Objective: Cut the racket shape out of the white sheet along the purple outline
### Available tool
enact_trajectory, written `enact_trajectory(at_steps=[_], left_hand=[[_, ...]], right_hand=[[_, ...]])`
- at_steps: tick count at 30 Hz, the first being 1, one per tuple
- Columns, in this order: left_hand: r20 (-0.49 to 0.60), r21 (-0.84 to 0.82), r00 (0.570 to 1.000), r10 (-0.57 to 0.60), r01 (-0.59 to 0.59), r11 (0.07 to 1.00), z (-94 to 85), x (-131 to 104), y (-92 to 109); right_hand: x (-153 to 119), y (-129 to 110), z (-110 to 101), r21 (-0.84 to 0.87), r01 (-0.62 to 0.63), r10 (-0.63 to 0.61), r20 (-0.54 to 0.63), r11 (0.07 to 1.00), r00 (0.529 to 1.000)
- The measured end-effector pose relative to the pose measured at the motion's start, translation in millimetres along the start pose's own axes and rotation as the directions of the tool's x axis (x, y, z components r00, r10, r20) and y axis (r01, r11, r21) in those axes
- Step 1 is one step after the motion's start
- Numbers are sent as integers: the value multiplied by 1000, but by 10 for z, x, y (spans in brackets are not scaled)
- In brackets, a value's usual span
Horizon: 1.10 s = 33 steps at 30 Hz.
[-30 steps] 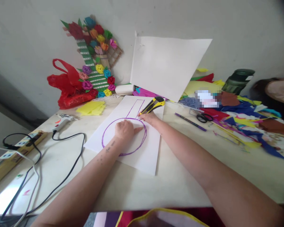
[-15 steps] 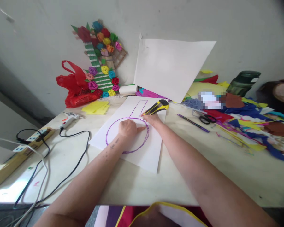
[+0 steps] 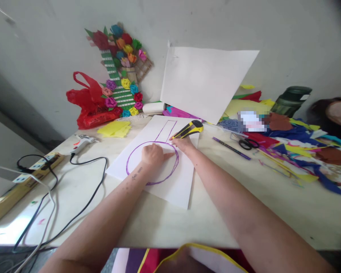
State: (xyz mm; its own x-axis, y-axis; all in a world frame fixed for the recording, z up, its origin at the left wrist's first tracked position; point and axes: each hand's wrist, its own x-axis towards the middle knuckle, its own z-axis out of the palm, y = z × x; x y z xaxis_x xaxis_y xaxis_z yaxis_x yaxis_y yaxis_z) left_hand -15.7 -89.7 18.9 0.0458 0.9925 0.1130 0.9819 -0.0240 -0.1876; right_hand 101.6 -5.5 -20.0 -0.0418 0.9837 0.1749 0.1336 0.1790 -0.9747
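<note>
On the table lies a white sheet of paper (image 3: pixel 170 197) with a circle and a narrow strip outlined on it in purple. My left hand (image 3: pixel 152 154) presses down inside the circle, fingers curled under and thumb stretched out to the right. Gripped in my right hand (image 3: pixel 183 143) is a yellow and black utility knife (image 3: pixel 189 129), tilted with its handle up to the right. Its tip is near the circle's upper right line, where the strip meets it; the fingers hide the blade.
Left are a power strip (image 3: pixel 36 172), cables and a glue gun (image 3: pixel 83 144). Yellow paper (image 3: pixel 114 129), a red bag (image 3: pixel 92 102) and a flower craft (image 3: pixel 122 87) stand behind. Right lie a purple pen (image 3: pixel 231 148), scissors (image 3: pixel 249 143), coloured scraps and a dark bottle (image 3: pixel 291 101).
The view has shifted very slightly. Both hands and the utility knife stay in almost the same place on the paper.
</note>
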Motion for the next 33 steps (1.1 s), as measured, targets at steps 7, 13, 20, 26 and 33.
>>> enact_trajectory(at_steps=[7,13,20,26,33], left_hand=[[47,-1,999,-15,15,1000,-23,4,0],[76,-1,997,-28,28,1000,-56,-4,9],[46,-11,998,-31,32,999,-34,-5,5],[61,-17,997,-37,38,999,-42,-10,9],[38,-11,999,-30,30,999,-1,14,2]], right_hand=[[-15,-9,-12,-10,5,-6,-7,1000,1000],[-9,5,-13,-45,-1,0,-14,999,1000],[-32,-16,-25,-75,3,-5,-20,997,1000],[-43,-32,-30,-65,-1,0,-22,998,1000],[-50,-42,-41,-73,-20,18,-28,997,999]])
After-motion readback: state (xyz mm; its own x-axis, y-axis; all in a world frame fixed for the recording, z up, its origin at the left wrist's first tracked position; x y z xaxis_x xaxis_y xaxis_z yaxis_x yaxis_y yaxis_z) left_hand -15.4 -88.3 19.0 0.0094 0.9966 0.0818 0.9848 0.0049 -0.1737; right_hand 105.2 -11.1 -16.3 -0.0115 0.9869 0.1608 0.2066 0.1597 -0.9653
